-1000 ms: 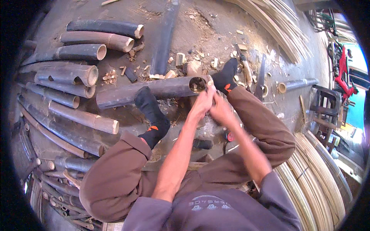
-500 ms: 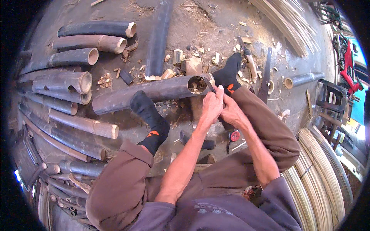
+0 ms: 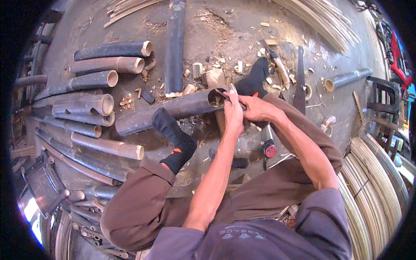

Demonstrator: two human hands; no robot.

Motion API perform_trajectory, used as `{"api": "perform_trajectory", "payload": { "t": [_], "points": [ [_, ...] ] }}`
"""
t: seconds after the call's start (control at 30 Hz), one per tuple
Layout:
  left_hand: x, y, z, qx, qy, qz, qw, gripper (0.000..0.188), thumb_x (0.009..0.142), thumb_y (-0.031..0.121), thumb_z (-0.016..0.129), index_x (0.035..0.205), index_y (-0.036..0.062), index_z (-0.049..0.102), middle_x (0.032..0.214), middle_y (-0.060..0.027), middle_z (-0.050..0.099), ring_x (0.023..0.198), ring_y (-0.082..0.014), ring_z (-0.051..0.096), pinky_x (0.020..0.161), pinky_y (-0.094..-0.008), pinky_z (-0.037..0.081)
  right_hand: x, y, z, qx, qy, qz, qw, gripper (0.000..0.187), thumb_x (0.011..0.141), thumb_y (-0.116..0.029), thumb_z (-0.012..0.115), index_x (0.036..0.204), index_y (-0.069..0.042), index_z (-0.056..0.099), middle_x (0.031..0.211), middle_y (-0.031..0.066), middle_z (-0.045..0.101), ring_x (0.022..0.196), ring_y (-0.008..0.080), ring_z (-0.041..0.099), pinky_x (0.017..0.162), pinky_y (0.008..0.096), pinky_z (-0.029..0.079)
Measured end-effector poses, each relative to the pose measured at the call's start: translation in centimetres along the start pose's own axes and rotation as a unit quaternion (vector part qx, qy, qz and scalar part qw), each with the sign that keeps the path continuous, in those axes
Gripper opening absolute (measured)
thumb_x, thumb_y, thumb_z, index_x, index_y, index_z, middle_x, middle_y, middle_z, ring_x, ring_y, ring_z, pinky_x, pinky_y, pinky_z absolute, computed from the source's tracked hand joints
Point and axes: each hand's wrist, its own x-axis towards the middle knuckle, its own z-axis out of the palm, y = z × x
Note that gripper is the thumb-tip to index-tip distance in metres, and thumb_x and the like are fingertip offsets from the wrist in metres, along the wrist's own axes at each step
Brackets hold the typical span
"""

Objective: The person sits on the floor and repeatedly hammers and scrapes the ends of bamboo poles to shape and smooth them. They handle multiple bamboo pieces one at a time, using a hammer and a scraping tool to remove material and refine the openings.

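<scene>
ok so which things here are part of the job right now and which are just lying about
Part of it:
dark bamboo tube, open end by the hands
dark tool at that end
right hand, gripping the tool
left hand, close beside it
wooden block under the tube

Lying about, it seems:
saw
wooden-handled tool
bamboo pieces at left
pale strips

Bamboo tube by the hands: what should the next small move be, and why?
Perhaps a small cut at the open end of the bamboo tube: the right hand seems to grip a dark, blade-like tool reaching its rim, the left hand close beside.
</scene>
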Motion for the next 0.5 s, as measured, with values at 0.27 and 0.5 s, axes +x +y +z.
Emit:
{"api": "perform_trajectory", "payload": {
  "t": [0.27, 0.5],
  "points": [
    [-4.6, 1.2, -4.3, 0.390, 0.033, 0.056, 0.919, 0.078, 0.099, 0.054, 0.036, 0.120, -0.0202, 0.042, 0.112, -0.0393, 0.056, 0.112, -0.0479, 0.055, 0.094, -0.0496, 0.042, -1.5, 0.3, 9.4, 0.294, 0.092, -0.066, 0.949, 0.072, 0.087, -0.022, 0.067, 0.150, -0.011, 0.033, 0.135, 0.0107, 0.054, 0.123, 0.0178, 0.049, 0.105, 0.0334, 0.037],
    [-0.8, 12.7, -9.4, 0.746, -0.176, 0.005, 0.642, 0.063, 0.097, 0.050, 0.041, 0.103, -0.0102, 0.060, 0.107, -0.0346, 0.061, 0.105, -0.0482, 0.058, 0.090, -0.0505, 0.047, 6.4, -10.6, 18.7, 0.591, 0.383, -0.060, 0.707, 0.059, 0.093, -0.021, 0.064, 0.142, -0.005, 0.036, 0.123, 0.0035, 0.051, 0.111, 0.0139, 0.050, 0.098, 0.0297, 0.040]
  ]
}}
